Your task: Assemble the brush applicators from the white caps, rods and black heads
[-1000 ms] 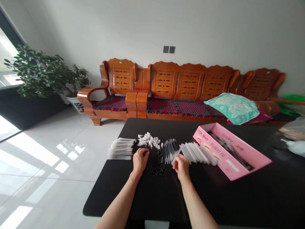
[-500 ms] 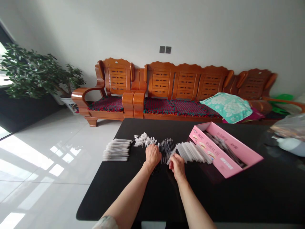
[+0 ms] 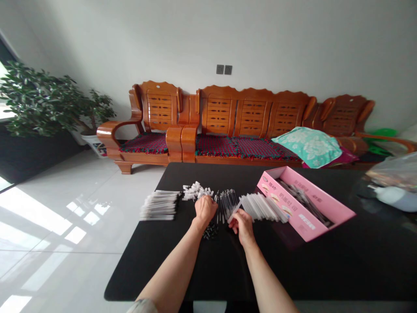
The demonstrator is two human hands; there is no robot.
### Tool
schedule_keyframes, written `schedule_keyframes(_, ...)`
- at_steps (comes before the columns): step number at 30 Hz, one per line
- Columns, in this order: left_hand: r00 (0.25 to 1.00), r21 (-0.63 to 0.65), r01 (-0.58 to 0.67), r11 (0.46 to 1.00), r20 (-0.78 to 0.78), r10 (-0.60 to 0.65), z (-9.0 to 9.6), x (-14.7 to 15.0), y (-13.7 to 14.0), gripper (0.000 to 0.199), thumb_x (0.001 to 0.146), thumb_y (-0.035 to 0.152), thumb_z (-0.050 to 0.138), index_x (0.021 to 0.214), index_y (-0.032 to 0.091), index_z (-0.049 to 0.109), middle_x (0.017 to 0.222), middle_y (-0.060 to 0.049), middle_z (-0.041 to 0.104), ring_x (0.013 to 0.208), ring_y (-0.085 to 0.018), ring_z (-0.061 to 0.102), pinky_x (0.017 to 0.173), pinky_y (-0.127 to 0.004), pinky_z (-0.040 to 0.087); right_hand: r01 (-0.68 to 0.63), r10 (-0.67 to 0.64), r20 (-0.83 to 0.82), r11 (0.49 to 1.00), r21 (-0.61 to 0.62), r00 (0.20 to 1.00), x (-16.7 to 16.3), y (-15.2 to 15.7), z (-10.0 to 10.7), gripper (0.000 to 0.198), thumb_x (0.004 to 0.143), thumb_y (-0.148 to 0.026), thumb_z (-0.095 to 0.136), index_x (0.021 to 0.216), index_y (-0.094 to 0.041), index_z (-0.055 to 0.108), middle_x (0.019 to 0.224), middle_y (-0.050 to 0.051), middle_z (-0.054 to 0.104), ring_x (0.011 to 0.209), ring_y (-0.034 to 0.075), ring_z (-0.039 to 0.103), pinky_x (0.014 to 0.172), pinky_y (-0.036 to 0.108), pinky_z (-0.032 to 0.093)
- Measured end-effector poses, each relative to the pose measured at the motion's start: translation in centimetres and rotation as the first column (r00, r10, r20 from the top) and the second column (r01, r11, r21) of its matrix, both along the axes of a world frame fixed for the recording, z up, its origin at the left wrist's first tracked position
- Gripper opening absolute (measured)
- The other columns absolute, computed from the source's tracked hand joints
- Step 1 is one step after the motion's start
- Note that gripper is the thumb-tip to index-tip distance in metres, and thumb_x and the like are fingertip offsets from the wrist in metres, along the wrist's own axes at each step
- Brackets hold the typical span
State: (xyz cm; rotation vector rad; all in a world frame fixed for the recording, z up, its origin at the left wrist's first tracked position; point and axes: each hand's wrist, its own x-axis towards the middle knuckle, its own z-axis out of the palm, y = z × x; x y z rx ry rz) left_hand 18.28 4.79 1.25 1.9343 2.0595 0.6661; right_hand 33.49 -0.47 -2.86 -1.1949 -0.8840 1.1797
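My right hand (image 3: 241, 226) is closed around a translucent white pen barrel (image 3: 235, 210), held tilted. My left hand (image 3: 206, 211) is closed, fingers curled down at the left edge of a row of thin dark pen refills (image 3: 229, 202); whatever its fingertips grip is hidden. Just right of my right hand lies a row of white barrels (image 3: 260, 206). Small white cylindrical pieces (image 3: 196, 190) are heaped beyond my left hand. Small black pieces (image 3: 210, 231) lie beside my left wrist. Farther left is a stack of whitish barrels with dark ends (image 3: 159, 206).
A pink box (image 3: 304, 213) holding dark thin sticks stands at the right on the black table (image 3: 156, 265). A white bottle (image 3: 394, 198) and a clear plastic bag (image 3: 392, 171) are at the far right. A wooden sofa (image 3: 184, 143) stands behind the table.
My left hand has shifted slightly left and back, uncovering more of the small black pieces and refills. My right hand keeps the barrel in nearly the same place.
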Motion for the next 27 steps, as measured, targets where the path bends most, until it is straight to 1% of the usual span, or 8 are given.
schedule_keyframes(4, 0.984, 0.006, 0.021, 1.000, 0.179, -0.022, 0.9, -1.9, -0.8, 0.014, 0.079, 0.017, 0.057, 0.081, 0.017, 0.071, 0.076, -0.009, 0.072, 0.076, -0.021, 0.068, 0.069, -0.027, 0.046, -0.020, 0.021, -0.058, 1.000, 0.022, 0.998, 0.4, 0.0, 0.1, 0.015, 0.068, -0.031, 0.063, 0.065, -0.016, 0.059, 0.055, 0.003, 0.067, 0.037, 0.011, 0.054, 0.027, 0.016, 0.027)
schedule_keyframes(7, 0.920, 0.016, 0.093, 0.996, 0.382, -0.092, 0.3, -3.3, -1.7, 0.018, 0.077, 0.014, 0.057, 0.089, 0.017, 0.071, 0.070, -0.003, 0.071, 0.066, -0.016, 0.065, 0.065, -0.024, 0.044, 0.002, 0.001, -0.145, 1.000, 0.022, 0.989, 0.7, 0.2, -0.1, 0.018, 0.067, -0.032, 0.067, 0.069, -0.015, 0.061, 0.059, 0.005, 0.070, 0.040, 0.014, 0.058, 0.028, 0.018, 0.035)
schedule_keyframes(10, 0.784, 0.028, 0.173, 0.985, 0.601, -0.154, -0.9, -4.3, -2.8, 0.021, 0.077, 0.018, 0.057, 0.092, 0.016, 0.071, 0.065, 0.000, 0.068, 0.060, -0.014, 0.063, 0.062, -0.023, 0.044, 0.034, -0.032, -0.208, 0.999, 0.008, 0.978, 0.9, 0.6, -0.4, 0.020, 0.065, -0.031, 0.070, 0.074, -0.014, 0.064, 0.059, 0.006, 0.071, 0.042, 0.016, 0.060, 0.029, 0.020, 0.038)
schedule_keyframes(13, 0.576, 0.046, 0.243, 0.969, 0.797, -0.182, -1.9, -4.7, -3.6, 0.020, 0.076, 0.024, 0.060, 0.088, 0.014, 0.071, 0.066, -0.002, 0.067, 0.059, -0.013, 0.061, 0.059, -0.022, 0.045, 0.043, -0.034, -0.253, 0.999, 0.030, 0.967, 0.7, 1.1, -0.2, 0.019, 0.066, -0.029, 0.072, 0.074, -0.015, 0.064, 0.060, 0.006, 0.072, 0.044, 0.016, 0.062, 0.031, 0.020, 0.040)
schedule_keyframes(15, 0.462, 0.043, 0.274, 0.961, 0.870, -0.170, -2.2, -4.8, -3.9, 0.022, 0.074, 0.028, 0.064, 0.087, 0.012, 0.071, 0.068, -0.003, 0.067, 0.058, -0.012, 0.060, 0.057, -0.022, 0.044, 0.055, -0.037, -0.289, 0.997, 0.054, 0.957, 0.4, 1.4, 0.4, 0.017, 0.066, -0.028, 0.072, 0.071, -0.015, 0.063, 0.063, 0.007, 0.073, 0.047, 0.016, 0.064, 0.033, 0.021, 0.042)
schedule_keyframes(16, 0.431, 0.037, 0.285, 0.958, 0.887, -0.163, -2.3, -4.9, -4.0, 0.023, 0.074, 0.030, 0.065, 0.087, 0.011, 0.071, 0.068, -0.003, 0.067, 0.057, -0.011, 0.059, 0.056, -0.021, 0.043, 0.068, -0.047, -0.304, 0.996, 0.061, 0.951, 0.2, 1.6, 0.7, 0.016, 0.065, -0.027, 0.073, 0.070, -0.016, 0.062, 0.064, 0.007, 0.073, 0.048, 0.017, 0.064, 0.035, 0.021, 0.043)
schedule_keyframes(21, 0.394, 0.024, 0.311, 0.950, 0.907, -0.151, -2.2, -4.9, -4.2, 0.025, 0.072, 0.033, 0.069, 0.084, 0.011, 0.072, 0.065, -0.002, 0.064, 0.055, -0.009, 0.055, 0.053, -0.019, 0.039, 0.149, -0.121, -0.332, 0.987, 0.059, 0.936, -0.7, 2.3, 2.0, 0.017, 0.063, -0.027, 0.074, 0.068, -0.016, 0.062, 0.065, 0.007, 0.074, 0.052, 0.018, 0.067, 0.038, 0.023, 0.049)
schedule_keyframes(27, 0.358, 0.021, 0.321, 0.947, 0.923, -0.142, -1.9, -4.7, -4.3, 0.026, 0.070, 0.034, 0.072, 0.080, 0.010, 0.072, 0.061, -0.001, 0.062, 0.052, -0.008, 0.051, 0.052, -0.019, 0.036, 0.133, -0.112, -0.327, 0.990, 0.043, 0.938, -1.1, 2.4, 2.3, 0.019, 0.062, -0.027, 0.076, 0.069, -0.014, 0.064, 0.066, 0.008, 0.075, 0.052, 0.018, 0.068, 0.037, 0.021, 0.050)
